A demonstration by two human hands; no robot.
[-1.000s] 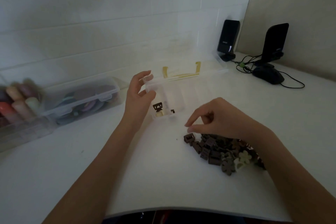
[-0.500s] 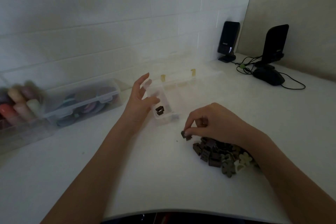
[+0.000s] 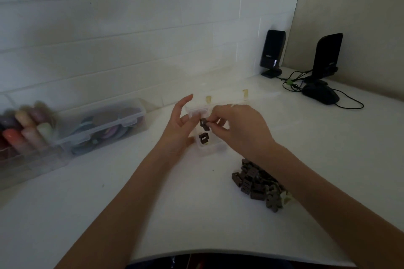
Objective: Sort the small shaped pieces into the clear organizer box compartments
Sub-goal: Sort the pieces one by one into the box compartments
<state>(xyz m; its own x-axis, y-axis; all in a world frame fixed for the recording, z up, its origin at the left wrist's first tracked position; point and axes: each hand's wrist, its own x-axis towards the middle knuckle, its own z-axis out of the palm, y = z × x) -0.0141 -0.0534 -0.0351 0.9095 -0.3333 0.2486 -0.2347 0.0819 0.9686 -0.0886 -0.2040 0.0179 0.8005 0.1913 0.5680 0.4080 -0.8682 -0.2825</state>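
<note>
The clear organizer box [image 3: 213, 149] lies open in the middle of the white table, its lid with yellow clasps behind it. One dark brown piece [image 3: 203, 137] sits in the nearest compartment. My right hand [image 3: 238, 128] pinches another dark brown piece [image 3: 204, 124] just above that compartment. My left hand [image 3: 178, 130] rests against the box's left side with its fingers straight. A pile of dark brown pieces [image 3: 253, 180] with a pale one at its right end lies to the right of the box, partly hidden by my right forearm.
A closed clear case [image 3: 105, 125] with round coloured items stands at the left, next to a tray of coloured cylinders [image 3: 24, 129]. Two black speakers [image 3: 272, 52] and a black mouse [image 3: 321, 95] with cables sit at the back right. The table's front edge is close to me.
My right hand picked a brown piece from the pile's left end and carried it up and left to above the box's nearest compartment. My left hand stayed beside the box.
</note>
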